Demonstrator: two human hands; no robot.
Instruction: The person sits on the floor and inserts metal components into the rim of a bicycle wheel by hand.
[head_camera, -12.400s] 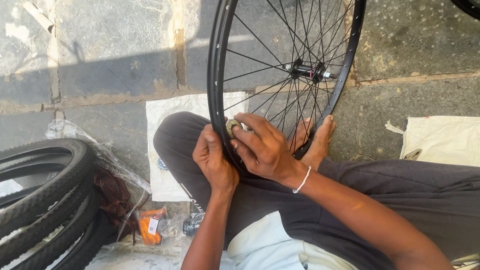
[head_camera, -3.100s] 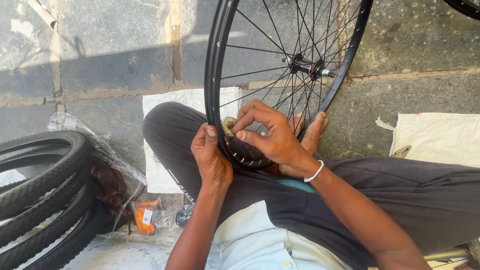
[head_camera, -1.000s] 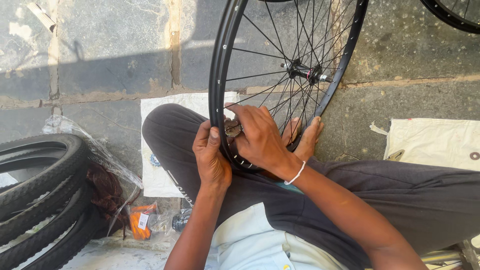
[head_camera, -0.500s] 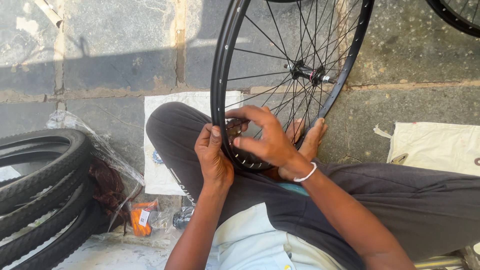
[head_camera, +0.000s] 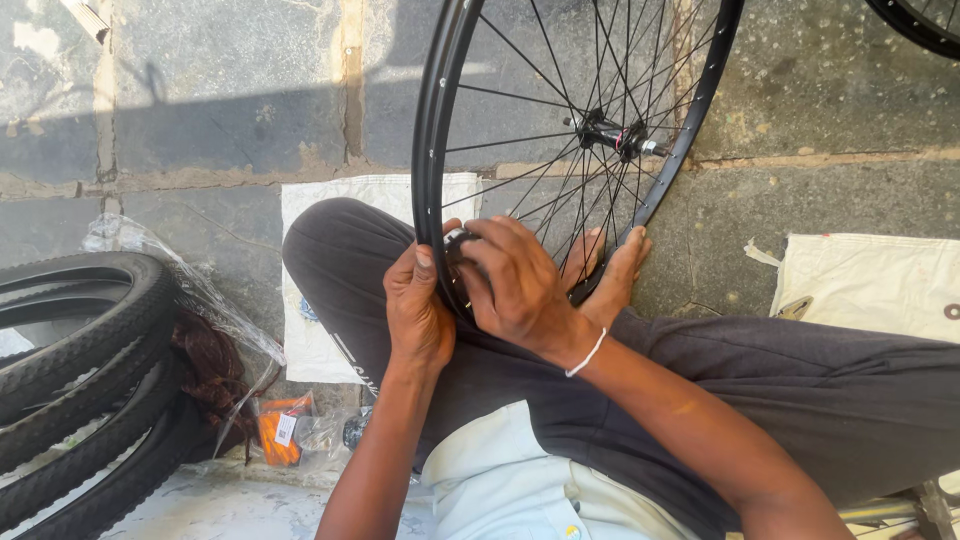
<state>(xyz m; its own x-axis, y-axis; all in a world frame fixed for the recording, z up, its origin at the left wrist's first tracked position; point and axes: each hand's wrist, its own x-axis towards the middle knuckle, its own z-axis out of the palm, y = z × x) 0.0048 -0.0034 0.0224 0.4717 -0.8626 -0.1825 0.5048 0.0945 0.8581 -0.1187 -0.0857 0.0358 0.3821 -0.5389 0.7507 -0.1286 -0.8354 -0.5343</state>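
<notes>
Clearly both hands grip the black spoked bicycle wheel rim (head_camera: 432, 150) at frame centre, left hand (head_camera: 418, 310) clamping it, right hand (head_camera: 520, 285) pinching a small fitting that might slip.

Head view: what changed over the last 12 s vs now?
Little. The right hand shifted slightly along the rim, its fingers now curled over a small roll there; the left hand kept its grip on the rim. The wheel, tyres and seated pose stayed put.
</notes>
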